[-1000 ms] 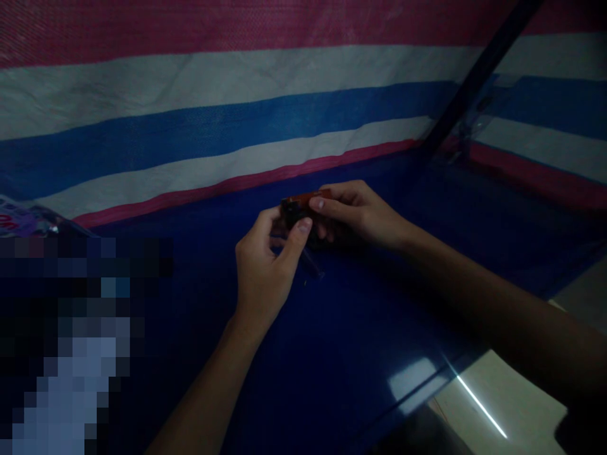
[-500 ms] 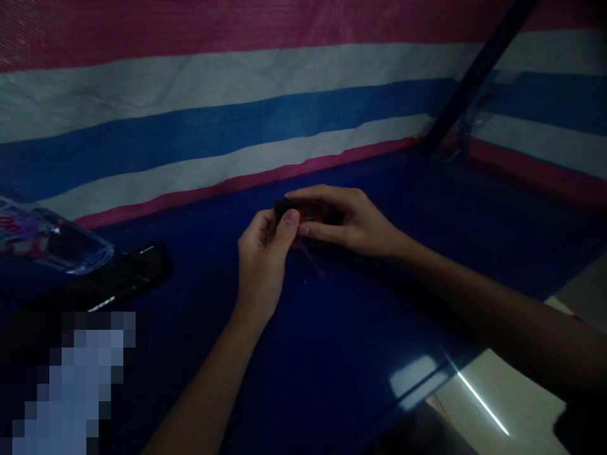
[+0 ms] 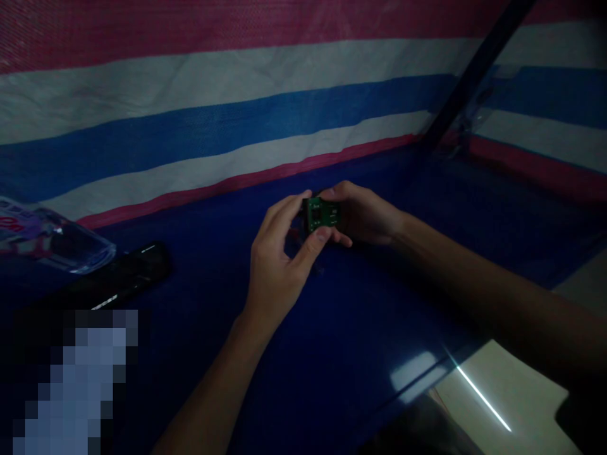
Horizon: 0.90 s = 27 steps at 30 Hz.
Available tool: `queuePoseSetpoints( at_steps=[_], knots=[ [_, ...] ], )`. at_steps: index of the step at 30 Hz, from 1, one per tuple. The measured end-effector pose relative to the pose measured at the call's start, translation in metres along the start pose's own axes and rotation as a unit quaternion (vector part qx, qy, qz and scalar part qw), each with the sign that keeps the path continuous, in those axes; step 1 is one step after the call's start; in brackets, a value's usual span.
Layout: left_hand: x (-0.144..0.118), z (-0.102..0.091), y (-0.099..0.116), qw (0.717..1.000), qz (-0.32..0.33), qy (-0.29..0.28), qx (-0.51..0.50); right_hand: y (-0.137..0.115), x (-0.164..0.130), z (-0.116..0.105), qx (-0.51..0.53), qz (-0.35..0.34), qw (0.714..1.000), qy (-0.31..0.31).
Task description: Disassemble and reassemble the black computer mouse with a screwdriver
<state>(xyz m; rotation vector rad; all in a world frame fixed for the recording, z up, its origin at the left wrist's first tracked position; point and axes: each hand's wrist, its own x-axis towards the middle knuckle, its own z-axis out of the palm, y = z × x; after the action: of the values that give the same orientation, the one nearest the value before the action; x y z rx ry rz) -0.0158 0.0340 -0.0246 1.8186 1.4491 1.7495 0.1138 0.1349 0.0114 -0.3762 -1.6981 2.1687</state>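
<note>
Over the dark blue tabletop (image 3: 341, 354), near its middle, we hold a small green circuit board (image 3: 321, 215) between both hands, lifted just above the surface. Our left hand (image 3: 277, 272) pinches the board's left edge, thumb under and forefinger over, grip closed on it. Our right hand (image 3: 365, 215) closes its grip on the opposite side from behind, fingers curled around the right edge. Board face is turned toward us; a dark square chip shows on it, finer detail lost in the dim light. Striped red, white and blue tarp (image 3: 213, 126) hangs as backdrop, touching the tabletop's far edge. At far left lie a clear plastic bottle (image 3: 52, 237) on its side and, just beside it, a long black object (image 3: 118, 278), both well apart from our hands. Our judgement on handling: keep fingertips on the edges only, off the chip and any contacts; hold the board level and steady with both pinches balanced so it does not twist; tilt it toward what little light there is; stay low over the tabletop in case it slips.
</note>
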Motion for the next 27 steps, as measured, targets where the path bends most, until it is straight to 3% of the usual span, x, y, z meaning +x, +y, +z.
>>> queuePoseSetpoints(
  at_steps=[4, 9, 14, 17, 20, 23, 27],
  knots=[
    [-0.005, 0.004, 0.002, 0.999, 0.027, 0.003, 0.038, 0.001, -0.001, -0.002, 0.023, 0.050, 0.998, -0.037],
    [-0.005, 0.002, 0.005, 0.998, 0.028, 0.033, 0.044, 0.003, -0.003, 0.000, -0.027, 0.045, 0.999, -0.009],
    [-0.002, 0.001, 0.006, 0.994, -0.016, 0.092, 0.064, 0.002, -0.004, 0.002, -0.139, -0.052, 0.988, 0.046],
    [0.001, 0.000, 0.006, 0.990, -0.077, 0.110, 0.049, 0.002, -0.004, 0.005, -0.195, -0.113, 0.974, 0.027],
    [0.003, -0.001, 0.007, 0.986, -0.130, 0.107, -0.005, 0.003, -0.004, 0.008, -0.225, -0.115, 0.967, 0.002],
    [0.003, -0.002, 0.006, 0.988, -0.128, 0.088, -0.025, 0.004, -0.003, 0.009, -0.207, -0.091, 0.974, 0.028],
    [0.001, 0.001, 0.002, 0.993, -0.079, 0.081, -0.029, 0.002, -0.002, 0.005, -0.102, -0.074, 0.988, 0.086]
  ],
)
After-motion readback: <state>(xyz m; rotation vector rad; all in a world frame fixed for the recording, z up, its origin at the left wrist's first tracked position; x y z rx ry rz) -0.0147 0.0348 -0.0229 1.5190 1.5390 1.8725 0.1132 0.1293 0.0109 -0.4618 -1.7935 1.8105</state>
